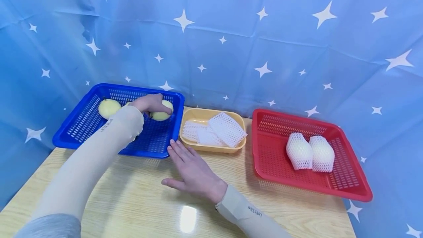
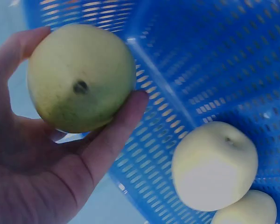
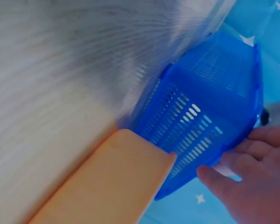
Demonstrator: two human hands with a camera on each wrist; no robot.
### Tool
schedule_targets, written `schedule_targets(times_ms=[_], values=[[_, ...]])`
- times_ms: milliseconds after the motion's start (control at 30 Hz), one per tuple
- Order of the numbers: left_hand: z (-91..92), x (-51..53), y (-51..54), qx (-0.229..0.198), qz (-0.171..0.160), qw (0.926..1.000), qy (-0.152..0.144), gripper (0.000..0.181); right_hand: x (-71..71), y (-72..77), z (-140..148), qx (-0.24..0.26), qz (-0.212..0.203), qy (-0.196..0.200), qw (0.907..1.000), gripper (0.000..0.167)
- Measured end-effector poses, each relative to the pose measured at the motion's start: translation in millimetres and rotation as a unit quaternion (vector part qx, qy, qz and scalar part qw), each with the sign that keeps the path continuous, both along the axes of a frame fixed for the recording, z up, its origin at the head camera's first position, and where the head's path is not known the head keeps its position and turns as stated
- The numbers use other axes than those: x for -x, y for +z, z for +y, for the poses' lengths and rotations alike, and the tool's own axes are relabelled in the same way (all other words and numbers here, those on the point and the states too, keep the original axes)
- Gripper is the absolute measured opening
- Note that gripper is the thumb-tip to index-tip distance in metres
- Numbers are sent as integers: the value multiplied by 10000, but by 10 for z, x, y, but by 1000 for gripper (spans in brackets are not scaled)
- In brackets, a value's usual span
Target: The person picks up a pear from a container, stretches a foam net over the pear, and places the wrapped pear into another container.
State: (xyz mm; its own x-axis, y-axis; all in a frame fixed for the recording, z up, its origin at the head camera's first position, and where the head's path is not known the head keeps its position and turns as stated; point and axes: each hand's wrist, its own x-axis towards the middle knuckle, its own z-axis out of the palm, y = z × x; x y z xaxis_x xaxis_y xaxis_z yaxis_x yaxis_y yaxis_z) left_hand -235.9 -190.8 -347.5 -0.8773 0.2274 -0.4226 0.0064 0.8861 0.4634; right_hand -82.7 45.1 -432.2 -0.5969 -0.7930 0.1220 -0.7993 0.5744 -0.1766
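Over the right part of the blue basket (image 1: 148,150), my left hand (image 1: 148,103) grips a pale yellow-green pear (image 1: 162,111). The left wrist view shows thumb and fingers around the held pear (image 2: 81,79), its dark end facing the camera. Another pear (image 1: 109,108) lies at the basket's left, and more are partly hidden behind my left arm. My right hand (image 1: 196,173) has its fingers extended, the tips at the basket's front right corner; whether they press on the rim I cannot tell.
A yellow tray (image 1: 211,149) with white foam nets (image 1: 226,129) stands right of the blue basket. Farther right, a red basket (image 1: 271,173) holds two net-wrapped pears (image 1: 299,151). A blue star-patterned curtain (image 1: 224,21) hangs behind the wooden table (image 1: 138,201).
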Motion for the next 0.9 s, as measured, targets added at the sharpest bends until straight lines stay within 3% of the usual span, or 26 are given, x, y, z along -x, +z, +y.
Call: schedule_targets(times_ms=[200,400,600,700,900], values=[[-97,69,80,-643,-35,9977,215,66,18,49,160,695,-249,-103,9972,87],[-90,-22,141,-1378,163,9890,520,61,84,135,368,1506,-348,-352,9874,86],[6,-147,130,-2075,112,9759,658,63,108,217,552,1926,-435,-780,9772,87],[51,-211,124,-2512,15,9652,731,65,114,250,618,2068,-465,-905,9731,85],[225,-361,123,-3533,-285,9314,834,64,148,310,724,2313,-474,-1114,9653,87]])
